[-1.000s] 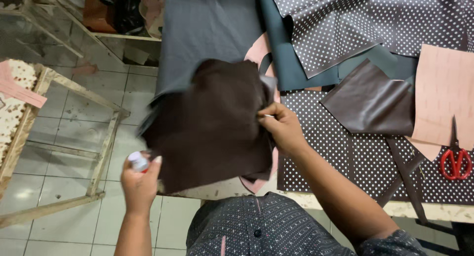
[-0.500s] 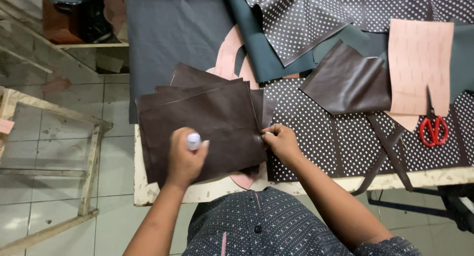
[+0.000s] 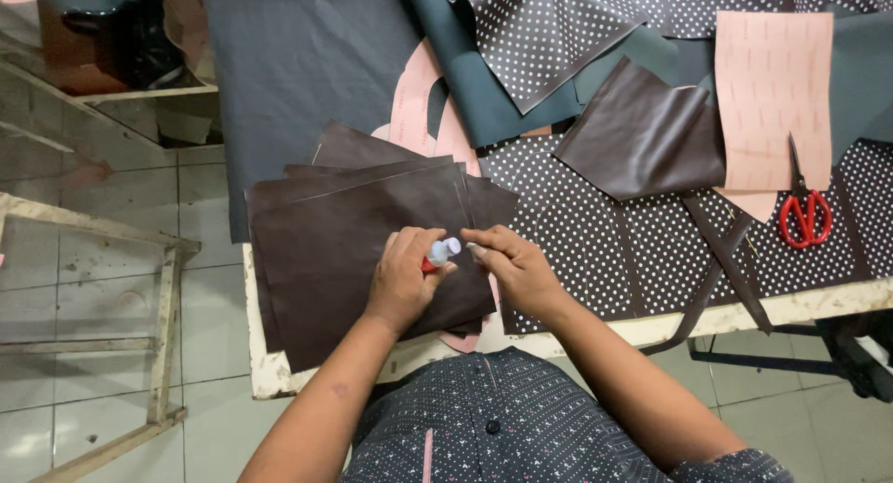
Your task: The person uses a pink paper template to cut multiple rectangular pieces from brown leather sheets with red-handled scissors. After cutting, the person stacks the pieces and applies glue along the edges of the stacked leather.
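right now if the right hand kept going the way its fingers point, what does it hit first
The right hand points left at the small white-capped tube in the left hand; it would likely meet the cap first.

Dark navy shirt, tiny pale dotted print, dark buttons down front, short sleeves, bare forearms.

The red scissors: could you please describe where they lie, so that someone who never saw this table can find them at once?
Start at the worktable and follow its near edge to the right end, where a white-dotted dark fabric is spread out. The scissors lie there, blades pointing away from the person and overlapping the lower right corner of a pink paper sheet. Their bright red handles are the only vivid colour among dark and pale pieces.
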The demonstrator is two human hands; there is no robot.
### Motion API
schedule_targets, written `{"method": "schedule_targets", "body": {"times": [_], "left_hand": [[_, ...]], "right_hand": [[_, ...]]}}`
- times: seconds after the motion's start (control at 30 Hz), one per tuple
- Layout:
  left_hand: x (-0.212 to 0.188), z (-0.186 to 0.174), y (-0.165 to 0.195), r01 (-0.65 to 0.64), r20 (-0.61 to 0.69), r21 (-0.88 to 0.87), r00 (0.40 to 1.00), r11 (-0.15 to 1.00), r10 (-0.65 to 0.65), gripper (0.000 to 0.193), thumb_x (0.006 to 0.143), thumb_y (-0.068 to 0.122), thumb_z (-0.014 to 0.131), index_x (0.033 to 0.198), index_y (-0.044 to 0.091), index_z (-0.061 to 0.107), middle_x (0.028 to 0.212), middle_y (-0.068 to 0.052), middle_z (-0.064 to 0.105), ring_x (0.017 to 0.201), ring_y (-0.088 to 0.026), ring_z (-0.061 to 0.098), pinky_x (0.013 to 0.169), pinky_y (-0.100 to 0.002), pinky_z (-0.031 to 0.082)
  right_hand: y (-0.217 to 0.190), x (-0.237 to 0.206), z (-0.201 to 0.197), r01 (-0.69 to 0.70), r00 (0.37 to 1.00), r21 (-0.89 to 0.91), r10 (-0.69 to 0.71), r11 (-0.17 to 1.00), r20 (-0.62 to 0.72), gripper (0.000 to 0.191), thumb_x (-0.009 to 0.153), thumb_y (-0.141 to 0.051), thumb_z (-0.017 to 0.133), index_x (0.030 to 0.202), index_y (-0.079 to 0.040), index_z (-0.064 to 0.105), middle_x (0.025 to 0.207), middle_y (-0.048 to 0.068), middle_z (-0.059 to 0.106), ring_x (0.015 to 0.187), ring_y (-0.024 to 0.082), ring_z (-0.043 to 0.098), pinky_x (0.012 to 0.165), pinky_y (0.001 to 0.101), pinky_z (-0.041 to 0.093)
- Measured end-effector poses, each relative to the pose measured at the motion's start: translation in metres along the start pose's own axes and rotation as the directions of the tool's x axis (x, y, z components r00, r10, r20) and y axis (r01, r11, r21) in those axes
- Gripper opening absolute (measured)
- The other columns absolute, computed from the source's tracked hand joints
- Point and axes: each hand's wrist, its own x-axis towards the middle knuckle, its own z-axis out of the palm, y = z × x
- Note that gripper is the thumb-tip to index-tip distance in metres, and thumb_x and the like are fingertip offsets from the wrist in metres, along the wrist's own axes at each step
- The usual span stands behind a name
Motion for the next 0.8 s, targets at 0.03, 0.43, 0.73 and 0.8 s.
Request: {"method": "schedule_targets", "body": {"times": [0.03, 0.43, 0.73, 0.8], "left_hand": [[0.000, -0.001, 0.002, -0.019, -0.003, 0.014, 1.000, 1.000, 0.019, 0.047, 0.076, 0.020, 0.082, 0.118, 0.009, 0.066, 0.109, -0.009, 0.062, 0.103, -0.033, 0.059, 0.090, -0.044, 0.048], [-0.001, -0.018, 0.020, -0.111, -0.030, 0.306, 0.992, 0.946, 0.126, 0.042, 0.076, 0.013, 0.079, 0.118, 0.016, 0.073, 0.100, -0.005, 0.056, 0.097, -0.027, 0.056, 0.084, -0.042, 0.046], [0.007, -0.033, 0.042, -0.256, 0.080, 0.539, 0.964, 0.802, 0.254, 0.042, 0.085, 0.013, 0.066, 0.127, 0.018, 0.073, 0.096, -0.003, 0.053, 0.094, -0.023, 0.054, 0.078, -0.040, 0.044], [0.011, -0.036, 0.047, -0.305, 0.114, 0.625, 0.946, 0.719, 0.302, 0.043, 0.086, 0.014, 0.062, 0.127, 0.018, 0.072, 0.097, -0.003, 0.052, 0.094, -0.023, 0.053, 0.078, -0.038, 0.045]], "right_hand": [[-0.001, -0.001, 0.004, -0.022, 0.999, 0.085, 0.025, 0.996, -0.030, 0.029, 0.096, -0.009, 0.063, 0.125, -0.006, 0.067, 0.097, 0.002, 0.069, 0.085, 0.007, 0.065, 0.077, 0.0223, 0.055], [0.009, -0.012, 0.019, 0.096, 0.988, 0.122, -0.080, 0.988, -0.131, 0.017, 0.096, -0.006, 0.064, 0.110, 0.000, 0.072, 0.099, 0.003, 0.074, 0.091, 0.008, 0.070, 0.083, 0.0235, 0.058], [0.016, -0.006, 0.021, -0.135, 0.988, 0.436, 0.153, 0.890, -0.008, 0.023, 0.095, -0.007, 0.067, 0.114, 0.004, 0.072, 0.097, 0.008, 0.075, 0.086, 0.012, 0.069, 0.079, 0.0258, 0.056], [0.018, -0.004, 0.023, -0.183, 0.979, 0.515, 0.201, 0.837, 0.020, 0.023, 0.094, -0.007, 0.067, 0.114, 0.004, 0.072, 0.098, 0.009, 0.075, 0.086, 0.014, 0.070, 0.079, 0.0274, 0.057]]}}
